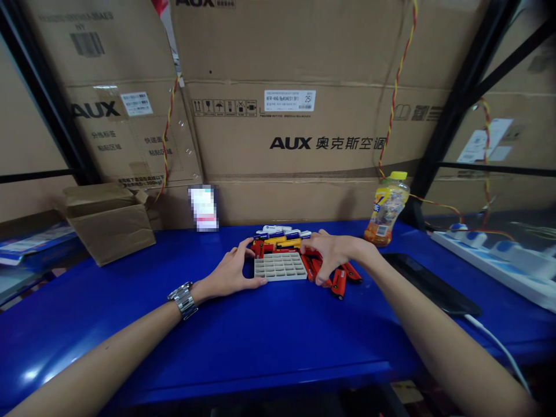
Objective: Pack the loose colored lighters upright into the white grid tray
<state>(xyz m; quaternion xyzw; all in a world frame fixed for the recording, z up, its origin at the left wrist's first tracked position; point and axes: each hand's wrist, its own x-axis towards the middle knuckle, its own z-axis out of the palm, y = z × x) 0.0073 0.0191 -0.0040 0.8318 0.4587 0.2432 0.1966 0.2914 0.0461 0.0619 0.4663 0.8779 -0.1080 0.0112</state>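
My left hand [230,275] sat open beside grey plastic grid tray [280,266] | right hand [332,252] gripped red plastic pieces [315,269] | blue tabletop [260,336] lay open in front (plenty of room)

AUX AC boxes [286,136] w/ black frame [460,116] behind blue bench [243,347].

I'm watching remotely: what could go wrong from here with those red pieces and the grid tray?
The loose red pieces under the right hand could slide and scatter. The grey grid tray, beside the left hand, sits against the heap and might push it if shifted. The right forearm might catch the upright yellow-capped plastic bottle.
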